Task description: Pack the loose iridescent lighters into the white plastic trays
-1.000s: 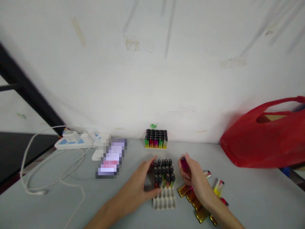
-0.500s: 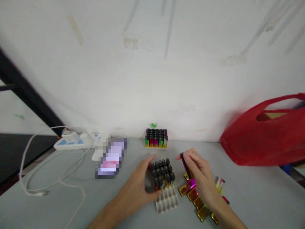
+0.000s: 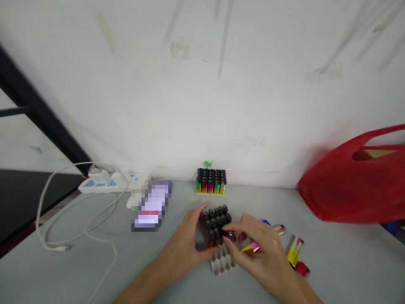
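Observation:
A pale moulded tray (image 3: 218, 268) with round hollows stands in front of me, its far part filled with upright black-topped batteries (image 3: 218, 219). My left hand (image 3: 191, 240) curves round the tray's left side, index finger at the back and thumb near the front row. A dark-topped battery (image 3: 232, 236) is pinched between the fingertips of my right hand (image 3: 261, 249), tilted over the right side of the tray. Loose batteries (image 3: 295, 252) with shiny coloured bodies lie to the right, partly hidden under that hand.
Against the wall stands a second tray (image 3: 211, 194) full of colourful batteries. A phone (image 3: 153, 207) lies at left, beside a power strip (image 3: 109, 183) and looped white cable (image 3: 109, 241). A red bag (image 3: 351, 190) sits at far right.
My right hand has moved left with the battery, from above the loose pile to the tray. My left hand stays round the tray. The view has shifted slightly.

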`<control>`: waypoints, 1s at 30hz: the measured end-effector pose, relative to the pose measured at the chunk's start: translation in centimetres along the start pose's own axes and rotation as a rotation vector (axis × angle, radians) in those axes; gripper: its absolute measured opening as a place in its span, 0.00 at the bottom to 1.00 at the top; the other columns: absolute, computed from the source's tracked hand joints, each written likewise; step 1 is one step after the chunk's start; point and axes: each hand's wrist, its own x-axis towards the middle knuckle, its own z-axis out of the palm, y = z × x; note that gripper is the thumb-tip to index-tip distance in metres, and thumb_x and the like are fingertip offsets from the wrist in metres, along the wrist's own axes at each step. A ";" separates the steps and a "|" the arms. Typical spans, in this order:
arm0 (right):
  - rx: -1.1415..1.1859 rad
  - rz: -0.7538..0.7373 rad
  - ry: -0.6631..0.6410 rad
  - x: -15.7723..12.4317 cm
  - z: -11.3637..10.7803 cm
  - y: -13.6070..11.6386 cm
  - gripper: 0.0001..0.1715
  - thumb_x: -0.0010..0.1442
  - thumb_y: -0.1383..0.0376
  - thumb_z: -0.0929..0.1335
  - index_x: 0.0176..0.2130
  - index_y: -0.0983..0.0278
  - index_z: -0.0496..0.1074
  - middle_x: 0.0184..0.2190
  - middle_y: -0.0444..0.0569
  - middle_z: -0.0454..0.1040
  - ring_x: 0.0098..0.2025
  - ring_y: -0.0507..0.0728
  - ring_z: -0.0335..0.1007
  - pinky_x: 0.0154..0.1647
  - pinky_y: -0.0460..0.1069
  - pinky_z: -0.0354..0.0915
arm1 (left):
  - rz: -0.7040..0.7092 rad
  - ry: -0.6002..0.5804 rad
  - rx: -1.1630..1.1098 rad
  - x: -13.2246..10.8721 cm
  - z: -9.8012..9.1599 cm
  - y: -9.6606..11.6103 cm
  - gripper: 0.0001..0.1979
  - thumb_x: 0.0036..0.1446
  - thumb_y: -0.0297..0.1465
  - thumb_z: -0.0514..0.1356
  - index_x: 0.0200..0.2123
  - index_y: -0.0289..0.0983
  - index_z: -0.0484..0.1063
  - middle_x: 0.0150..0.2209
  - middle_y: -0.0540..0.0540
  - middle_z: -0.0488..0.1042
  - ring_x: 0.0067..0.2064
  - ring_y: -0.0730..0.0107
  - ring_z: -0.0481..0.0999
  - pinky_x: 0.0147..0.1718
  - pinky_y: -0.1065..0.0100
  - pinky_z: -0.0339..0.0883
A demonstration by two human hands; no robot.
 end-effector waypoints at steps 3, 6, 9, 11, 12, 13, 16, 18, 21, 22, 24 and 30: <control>-0.030 -0.022 -0.002 -0.2 0.6 0.3 0.11 0.67 0.73 0.74 0.48 0.61 0.80 0.28 0.42 0.75 0.29 0.53 0.74 0.33 0.48 0.67 | -0.006 -0.013 0.000 0.0 0.0 0.0 0.50 0.56 0.32 0.79 0.76 0.46 0.59 0.68 0.36 0.72 0.67 0.42 0.74 0.69 0.42 0.66; -0.045 -0.029 0.001 -0.5 1.0 0.5 0.12 0.68 0.73 0.74 0.49 0.60 0.80 0.28 0.41 0.75 0.28 0.53 0.74 0.33 0.47 0.67 | -0.007 -0.018 -0.004 0.0 -0.1 0.1 0.51 0.54 0.31 0.79 0.76 0.46 0.59 0.68 0.37 0.72 0.68 0.41 0.74 0.70 0.42 0.66; -0.051 -0.019 -0.005 -0.5 1.0 0.4 0.10 0.69 0.72 0.73 0.49 0.61 0.79 0.28 0.41 0.76 0.28 0.53 0.74 0.32 0.47 0.67 | 0.002 -0.024 -0.006 0.0 -0.1 0.0 0.51 0.55 0.31 0.79 0.76 0.47 0.59 0.70 0.37 0.71 0.69 0.42 0.73 0.71 0.43 0.65; -0.051 -0.004 -0.019 -0.4 0.7 0.3 0.09 0.70 0.71 0.73 0.49 0.61 0.79 0.28 0.41 0.77 0.29 0.53 0.75 0.33 0.48 0.68 | 0.009 -0.032 -0.006 0.0 -0.2 -0.1 0.51 0.56 0.32 0.79 0.76 0.47 0.58 0.71 0.38 0.70 0.70 0.43 0.72 0.71 0.43 0.64; -0.050 0.003 -0.022 -0.3 0.6 0.2 0.08 0.71 0.71 0.72 0.48 0.61 0.79 0.28 0.42 0.77 0.29 0.53 0.76 0.34 0.48 0.68 | 0.013 -0.034 -0.005 -0.1 -0.2 -0.1 0.51 0.56 0.33 0.79 0.76 0.48 0.57 0.71 0.38 0.69 0.70 0.43 0.71 0.71 0.44 0.64; -0.048 0.010 -0.024 -0.3 0.5 0.1 0.08 0.71 0.71 0.72 0.48 0.61 0.79 0.28 0.42 0.78 0.29 0.53 0.76 0.34 0.48 0.69 | 0.016 -0.034 -0.003 -0.1 -0.2 -0.2 0.51 0.57 0.33 0.79 0.76 0.48 0.57 0.71 0.38 0.69 0.70 0.43 0.71 0.71 0.44 0.64; -0.017 0.077 -0.033 -0.2 0.3 0.0 0.05 0.71 0.69 0.72 0.46 0.61 0.80 0.28 0.41 0.78 0.27 0.52 0.76 0.33 0.47 0.70 | 0.018 -0.038 -0.003 -0.1 -0.2 -0.2 0.50 0.57 0.33 0.78 0.77 0.48 0.57 0.70 0.38 0.70 0.69 0.44 0.73 0.70 0.45 0.66; 0.010 0.152 -0.045 -0.3 0.4 -0.1 0.03 0.71 0.67 0.73 0.44 0.61 0.81 0.27 0.41 0.78 0.26 0.52 0.76 0.32 0.46 0.71 | 0.012 -0.048 -0.005 -0.1 -0.3 0.0 0.50 0.58 0.33 0.78 0.76 0.48 0.57 0.70 0.38 0.71 0.68 0.44 0.73 0.70 0.45 0.66; 0.029 0.227 -0.070 -0.5 0.5 -0.2 0.05 0.72 0.62 0.74 0.43 0.61 0.82 0.25 0.41 0.79 0.25 0.53 0.76 0.30 0.46 0.71 | 0.011 -0.057 -0.013 0.0 -0.4 0.2 0.49 0.58 0.34 0.78 0.76 0.48 0.57 0.70 0.37 0.70 0.70 0.43 0.71 0.71 0.44 0.64; 0.031 0.236 -0.075 -0.5 0.5 -0.2 0.06 0.72 0.61 0.74 0.43 0.61 0.82 0.25 0.41 0.79 0.25 0.53 0.76 0.30 0.46 0.71 | 0.013 -0.059 -0.017 0.0 -0.4 0.2 0.49 0.59 0.34 0.78 0.76 0.48 0.57 0.71 0.38 0.69 0.70 0.43 0.71 0.72 0.44 0.64; 0.038 0.244 -0.081 -0.5 0.5 -0.2 0.08 0.73 0.59 0.74 0.44 0.61 0.83 0.26 0.41 0.79 0.25 0.53 0.77 0.31 0.47 0.72 | 0.016 -0.062 -0.029 0.0 -0.5 0.3 0.49 0.59 0.34 0.78 0.76 0.48 0.57 0.71 0.38 0.69 0.70 0.44 0.71 0.71 0.45 0.64; 0.044 0.202 -0.078 -0.4 0.4 0.0 0.09 0.73 0.60 0.74 0.45 0.61 0.84 0.26 0.42 0.80 0.26 0.54 0.77 0.31 0.48 0.72 | 0.003 -0.070 -0.031 0.0 -0.5 0.4 0.49 0.59 0.34 0.78 0.76 0.48 0.57 0.71 0.39 0.69 0.70 0.43 0.71 0.71 0.45 0.64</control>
